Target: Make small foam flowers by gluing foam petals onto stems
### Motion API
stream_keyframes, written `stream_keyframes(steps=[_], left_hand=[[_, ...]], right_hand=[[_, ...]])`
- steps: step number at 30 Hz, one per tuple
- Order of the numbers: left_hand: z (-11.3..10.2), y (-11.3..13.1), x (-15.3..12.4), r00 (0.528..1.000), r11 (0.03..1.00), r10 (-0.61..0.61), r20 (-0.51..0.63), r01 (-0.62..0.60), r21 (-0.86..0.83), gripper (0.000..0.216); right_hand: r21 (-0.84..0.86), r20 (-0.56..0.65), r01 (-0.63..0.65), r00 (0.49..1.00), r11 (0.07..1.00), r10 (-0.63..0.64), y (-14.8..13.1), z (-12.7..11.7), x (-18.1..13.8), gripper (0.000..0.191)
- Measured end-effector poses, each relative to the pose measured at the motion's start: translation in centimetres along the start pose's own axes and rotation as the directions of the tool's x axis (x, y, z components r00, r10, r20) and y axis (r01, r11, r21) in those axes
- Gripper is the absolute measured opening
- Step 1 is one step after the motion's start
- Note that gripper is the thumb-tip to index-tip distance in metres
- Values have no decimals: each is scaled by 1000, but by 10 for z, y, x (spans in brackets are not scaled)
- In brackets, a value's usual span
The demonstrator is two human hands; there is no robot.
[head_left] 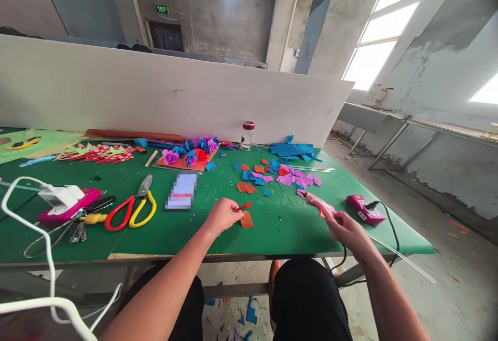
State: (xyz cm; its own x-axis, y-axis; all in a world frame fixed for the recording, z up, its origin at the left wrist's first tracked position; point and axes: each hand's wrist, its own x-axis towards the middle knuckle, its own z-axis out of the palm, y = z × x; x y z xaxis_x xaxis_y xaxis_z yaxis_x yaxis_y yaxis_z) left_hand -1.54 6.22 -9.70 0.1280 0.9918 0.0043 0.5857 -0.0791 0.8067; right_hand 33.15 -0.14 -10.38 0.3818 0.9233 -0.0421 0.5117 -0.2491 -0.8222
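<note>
My left hand [223, 217] is closed near the table's front edge, pinching a small rolled piece of red paper [244, 206]. An orange paper piece [247, 220] shows just below its fingertips; I cannot tell whether they touch it. To the right, my right hand [346, 229] wraps around the handle of a pink hot glue gun [321, 207], its nozzle pointing left over the table. Beyond both hands lie scattered purple paper pieces [298, 177], orange paper pieces [246, 188] and blue paper pieces [251, 176].
Finished paper flowers [190, 150] rest on an orange sheet. Scissors [134, 203] and a phone [181, 191] lie left. A lidded glass jar [247, 136] stands by the white partition [187, 89]. A pink power strip [365, 209] with a black cord sits right, another [70, 208] far left.
</note>
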Motion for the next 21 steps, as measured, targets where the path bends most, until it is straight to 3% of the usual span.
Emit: stream_keyframes(steps=[2, 4, 8, 10, 12, 17, 21], left_hand=[[0, -1, 0, 1000, 1000, 5, -3, -5, 20, 17], [-1, 0, 0, 1000, 999, 3, -9, -2, 34, 17], [-2, 2, -2, 1000, 999, 0, -7, 1, 49, 18], [-2, 3, -2, 1000, 998, -1, 1, 1, 59, 18], [-3, 4, -2, 1000, 997, -4, 9, 4, 73, 18], [-5, 6, -3, 999, 994, -21, 35, 17, 108, 16], [-9, 8, -3, 997, 988, -32, 75, 20, 151, 14]], right_hand=[[316, 99, -63, 995, 947, 33, -5, -3, -14, 25], [507, 199, -150, 979, 849, 54, -11, -6, -24, 27], [651, 377, -346, 920, 675, 108, -21, -6, -30, 22], [664, 457, -399, 886, 632, 79, -24, -1, -30, 25], [678, 469, -372, 883, 634, 17, -27, 6, -29, 34], [643, 354, -144, 927, 752, -126, -37, 16, -37, 43], [543, 396, 8, 879, 839, -265, -51, 15, -49, 38]])
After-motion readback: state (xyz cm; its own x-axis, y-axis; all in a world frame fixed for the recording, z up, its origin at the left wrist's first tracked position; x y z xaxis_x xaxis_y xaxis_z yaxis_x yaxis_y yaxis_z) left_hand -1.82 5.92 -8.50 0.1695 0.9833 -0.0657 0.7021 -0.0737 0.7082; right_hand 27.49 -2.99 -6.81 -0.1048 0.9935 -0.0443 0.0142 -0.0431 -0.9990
